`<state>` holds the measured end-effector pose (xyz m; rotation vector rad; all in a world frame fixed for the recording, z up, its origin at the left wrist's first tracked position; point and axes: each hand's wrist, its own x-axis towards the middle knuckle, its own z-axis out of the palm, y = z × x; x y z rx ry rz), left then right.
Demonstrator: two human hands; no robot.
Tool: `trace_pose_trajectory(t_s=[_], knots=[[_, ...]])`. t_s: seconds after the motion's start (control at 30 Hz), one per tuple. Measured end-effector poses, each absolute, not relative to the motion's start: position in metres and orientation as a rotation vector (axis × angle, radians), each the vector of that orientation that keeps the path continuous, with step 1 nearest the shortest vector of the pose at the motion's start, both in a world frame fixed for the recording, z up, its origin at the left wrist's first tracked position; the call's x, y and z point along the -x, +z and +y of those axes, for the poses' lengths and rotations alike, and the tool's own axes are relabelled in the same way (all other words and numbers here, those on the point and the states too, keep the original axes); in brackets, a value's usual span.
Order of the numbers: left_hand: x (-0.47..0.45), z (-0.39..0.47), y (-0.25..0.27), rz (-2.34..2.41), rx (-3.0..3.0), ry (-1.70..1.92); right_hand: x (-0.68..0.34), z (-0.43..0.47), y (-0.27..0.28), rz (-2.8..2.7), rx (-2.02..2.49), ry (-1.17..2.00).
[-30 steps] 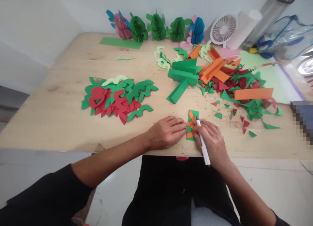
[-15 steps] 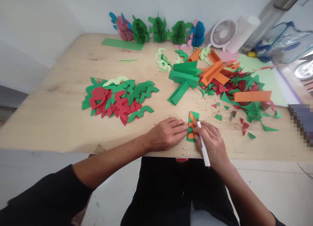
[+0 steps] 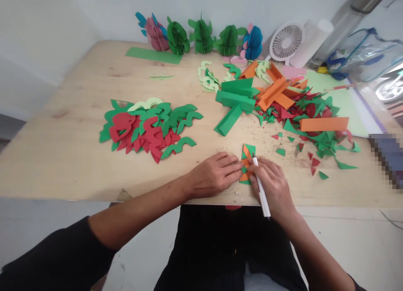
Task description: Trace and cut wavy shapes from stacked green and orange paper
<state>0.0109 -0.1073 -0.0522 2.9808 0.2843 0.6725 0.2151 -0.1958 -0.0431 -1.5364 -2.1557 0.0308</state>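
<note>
Near the table's front edge lies a small green paper rectangle [image 3: 251,149], with an orange paper cutout [image 3: 247,151] on top of it. My left hand [image 3: 217,173] rests flat, palm down, its fingertips at the left edge of these papers. A white pen [image 3: 262,195] slants across my right hand [image 3: 274,185], which is closed around it. That hand's thumb and fingertips also touch the orange cutout and cover part of it. I cannot tell whether the pen's writing end touches the paper.
Red and green wavy cutouts [image 3: 151,127] are heaped at left. Folded green strips [image 3: 236,96], orange strips [image 3: 277,92] and scraps [image 3: 321,140] spread across the right. Paper honeycomb figures [image 3: 203,35], a small fan [image 3: 287,41] and a bottle [image 3: 343,24] stand along the wall.
The view has shifted slightly. Both hands stay at the green and orange papers, with the pen still in my right hand; little else differs.
</note>
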Motion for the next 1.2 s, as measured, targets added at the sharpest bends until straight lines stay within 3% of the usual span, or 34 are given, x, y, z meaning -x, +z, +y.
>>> trace_pose_trajectory(t_s=[1.2], knots=[[-0.0092, -0.1061, -0.0527, 0.275, -3.056, 0.835, -0.2121, -0.1967, -0.037, -2.18, 1.526, 0.014]])
